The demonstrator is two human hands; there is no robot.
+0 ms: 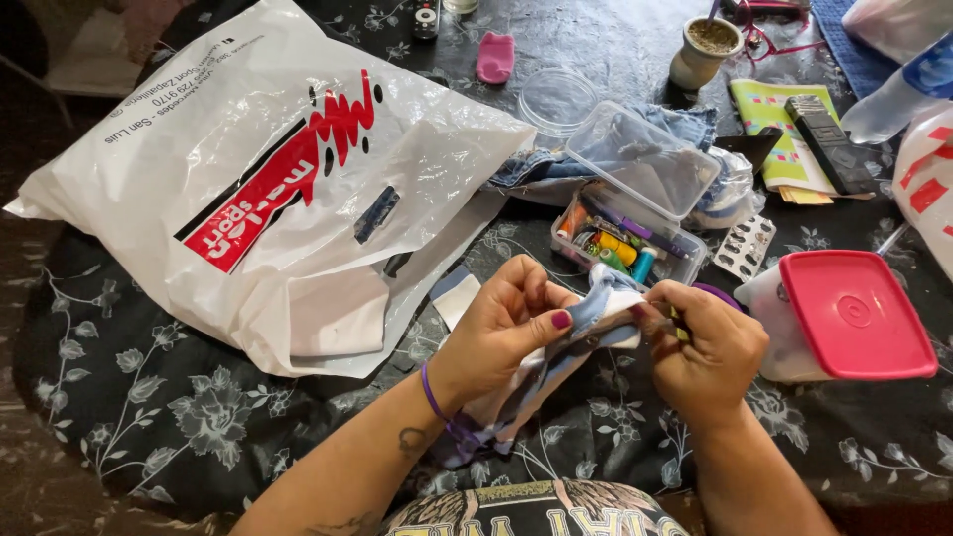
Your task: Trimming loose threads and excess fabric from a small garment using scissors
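A big white plastic bag (268, 189) lies on the left, then the left hand (501, 333) and right hand (700, 347) both pinch a blue-and-white cloth (596, 313) between them over the tablecloth (149, 387), with a pink-lidded box (854, 313) just right.

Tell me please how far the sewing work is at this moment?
Done: the clear sewing box stands open, thread spools showing, and the white plastic bag lies aside. In hand: the left hand pinches a blue-and-white cloth while the right hand works at its edge; any needle is too small to see. Left: the cloth remains in both hands; how much is stitched cannot be told.
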